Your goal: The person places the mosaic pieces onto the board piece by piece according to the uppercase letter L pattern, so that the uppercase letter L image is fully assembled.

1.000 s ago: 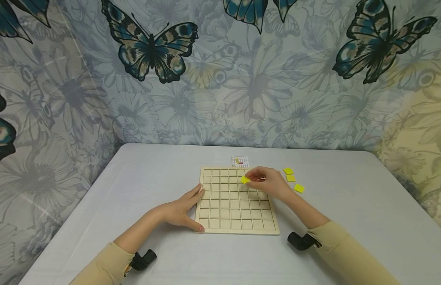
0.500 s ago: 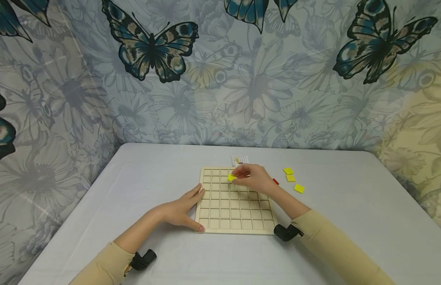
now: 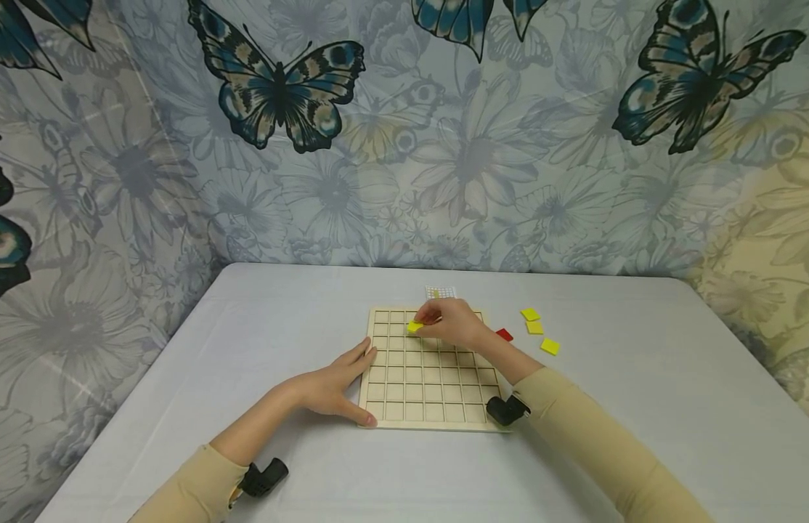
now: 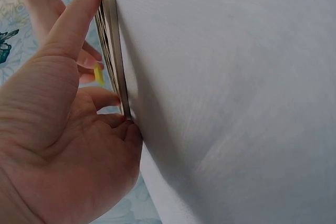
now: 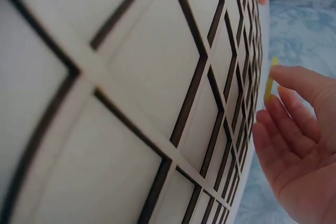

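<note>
A square wooden grid board with raised dividing lines lies on the white table. My left hand rests along its left edge with fingers spread, the thumb at the near left corner. In the left wrist view, the fingertips touch the board's side. My right hand pinches a yellow square tile over the far part of the board. The right wrist view shows this tile edge-on between thumb and fingertips, apart from the grid surface. Some far cells are hidden under the right hand.
Several yellow tiles lie right of the board. A red tile sits by its right edge, partly behind the right forearm. Beyond the board is a small printed grid card, partly covered by the right hand. A butterfly-patterned cloth hangs behind.
My right hand has carried the yellow tile leftward across the far rows of the board, slowing lately. The red tile has come into sight behind the forearm. My left hand has stayed put.
</note>
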`<state>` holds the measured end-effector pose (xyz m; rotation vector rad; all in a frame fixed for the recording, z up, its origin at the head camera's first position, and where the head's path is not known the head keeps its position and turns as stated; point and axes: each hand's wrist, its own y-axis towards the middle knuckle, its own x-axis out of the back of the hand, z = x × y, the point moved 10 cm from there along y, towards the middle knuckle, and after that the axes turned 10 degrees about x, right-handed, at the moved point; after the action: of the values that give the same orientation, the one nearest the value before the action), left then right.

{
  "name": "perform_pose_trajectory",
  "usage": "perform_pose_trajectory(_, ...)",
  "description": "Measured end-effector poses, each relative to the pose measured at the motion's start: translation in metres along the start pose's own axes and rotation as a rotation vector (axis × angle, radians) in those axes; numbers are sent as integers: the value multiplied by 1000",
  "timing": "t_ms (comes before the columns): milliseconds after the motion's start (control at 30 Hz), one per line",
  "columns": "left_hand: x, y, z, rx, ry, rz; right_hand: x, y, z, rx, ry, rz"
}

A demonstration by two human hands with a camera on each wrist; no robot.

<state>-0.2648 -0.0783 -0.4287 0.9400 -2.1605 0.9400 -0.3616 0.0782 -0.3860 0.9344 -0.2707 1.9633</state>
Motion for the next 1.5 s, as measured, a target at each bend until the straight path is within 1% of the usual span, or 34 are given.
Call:
perform_pose_trajectory(233,1,0,-1,-6,-1,-1,-1,5,1,52,-58,29)
perform_pose_trajectory(467,1,-1,-2,0,-12,3,-4,7,-1,102,-58,23)
perform_pose_trajectory(800,0,-1,-2,-10,-1,3,-4,5,-6,102,-22,-9)
perform_pose_trajectory(1000,0,-1,0,-4,2,2,-5,5,-8,87,-3,-6)
perform_pose_trajectory(1200,0,-1,0,-2,5,1,-4,5,-6,104,6,-2)
perform_pose_trajectory(1300,0,-1,-1,-6,3,-1,-4,4,-10,77,17,-1)
perform_pose_trajectory(1500,0,-1,0,-1,9,1,0,-2,-17,-23,78,-24)
